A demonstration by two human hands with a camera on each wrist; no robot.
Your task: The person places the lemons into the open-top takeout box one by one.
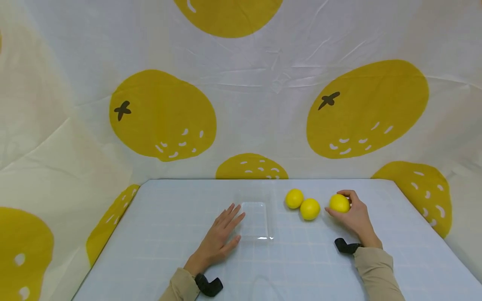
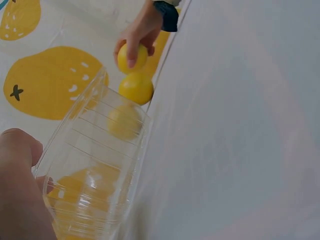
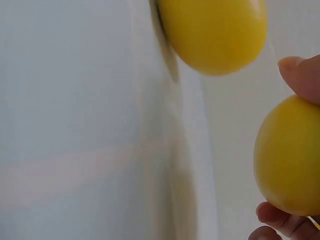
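My right hand [image 1: 355, 214] holds a smooth, yellow, lemon-like fruit [image 1: 339, 203] between thumb and fingers, on the right side of the table. Left of it, two more such fruits, a nearer one [image 1: 310, 209] and a farther one [image 1: 294, 198], sit side by side. One of them hangs into the top of the right wrist view as a yellow fruit [image 3: 215, 35]. A clear plastic container [image 1: 254, 219] stands left of the fruits, with nothing seen inside. My left hand [image 1: 219, 238] is at its left side, fingers stretched out; contact is unclear.
A pale checked cloth [image 1: 301, 267] covers the table. Behind it hangs a white curtain [image 1: 260, 108] printed with big yellow fruits. Black wrist mounts [image 1: 208, 286] sit on both forearms. The table's back edge lies just beyond the container and fruits.
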